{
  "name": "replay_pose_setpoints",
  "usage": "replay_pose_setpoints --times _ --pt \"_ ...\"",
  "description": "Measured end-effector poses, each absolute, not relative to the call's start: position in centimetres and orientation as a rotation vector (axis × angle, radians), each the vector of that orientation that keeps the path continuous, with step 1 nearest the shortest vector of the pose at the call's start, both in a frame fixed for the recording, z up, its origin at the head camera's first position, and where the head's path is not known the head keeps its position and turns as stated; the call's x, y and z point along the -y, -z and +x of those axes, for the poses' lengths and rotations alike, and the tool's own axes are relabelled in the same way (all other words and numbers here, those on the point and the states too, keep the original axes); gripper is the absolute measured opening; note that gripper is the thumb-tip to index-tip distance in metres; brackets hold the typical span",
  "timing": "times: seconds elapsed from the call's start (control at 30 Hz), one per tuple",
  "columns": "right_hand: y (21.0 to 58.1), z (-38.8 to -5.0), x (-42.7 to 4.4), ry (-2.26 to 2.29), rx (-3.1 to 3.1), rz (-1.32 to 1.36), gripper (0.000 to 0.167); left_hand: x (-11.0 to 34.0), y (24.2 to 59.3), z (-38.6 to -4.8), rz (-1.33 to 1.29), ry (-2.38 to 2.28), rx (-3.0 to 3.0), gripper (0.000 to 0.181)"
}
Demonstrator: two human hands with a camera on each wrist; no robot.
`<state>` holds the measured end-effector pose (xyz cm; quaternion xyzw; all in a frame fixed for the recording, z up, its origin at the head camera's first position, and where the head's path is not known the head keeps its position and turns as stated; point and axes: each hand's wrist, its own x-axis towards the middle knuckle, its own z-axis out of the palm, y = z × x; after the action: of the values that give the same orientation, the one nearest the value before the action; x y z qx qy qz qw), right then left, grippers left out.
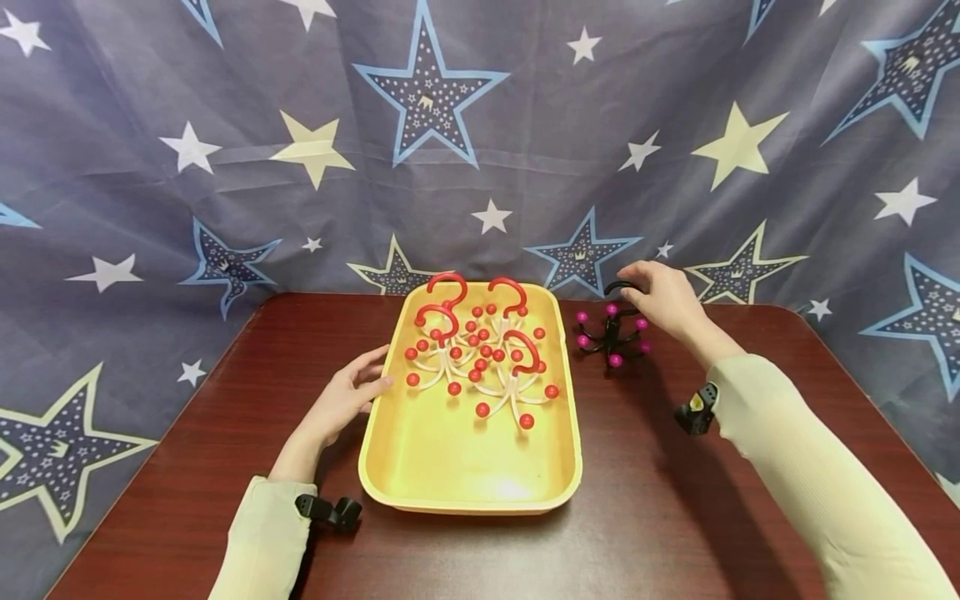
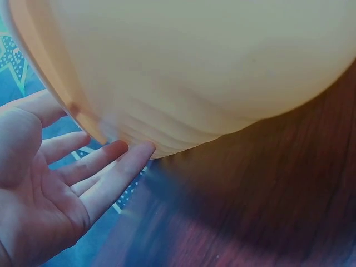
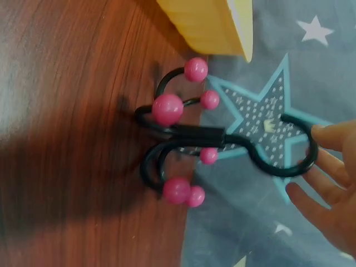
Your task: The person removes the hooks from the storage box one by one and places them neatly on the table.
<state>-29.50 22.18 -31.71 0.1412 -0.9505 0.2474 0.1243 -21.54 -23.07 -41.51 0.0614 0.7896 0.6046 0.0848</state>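
My right hand pinches the top hook of a black multi-arm hook hanger with thumb and fingers. In the right wrist view, this hanger has curved black arms tipped with pink balls, and its arms are down by the tabletop. Beside the tray, my left hand holds the left rim of a yellow tray, thumb at the rim and fingertips against the outer wall. Inside the tray's far half lie several hook hangers with red hooks, white arms and red ball tips, partly overlapping.
The dark wooden table ends at the back against a grey-blue curtain printed with stars. The black hanger stands just right of the tray, near the table's back edge. Black wrist cameras sit on both sleeves.
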Motion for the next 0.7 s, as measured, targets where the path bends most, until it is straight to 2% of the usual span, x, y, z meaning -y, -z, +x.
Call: replay_pose_setpoints --times 0.37,0.7 --pt "31.1 -28.4 -19.3 -0.776 2.698 0.52 0.023 23.1 41.6 -21.5 0.187 -1.802 -2.357 0.062" --pt "30.4 -26.0 -16.4 -0.912 2.693 0.666 0.019 23.1 41.5 -21.5 0.184 -1.799 -2.362 0.062"
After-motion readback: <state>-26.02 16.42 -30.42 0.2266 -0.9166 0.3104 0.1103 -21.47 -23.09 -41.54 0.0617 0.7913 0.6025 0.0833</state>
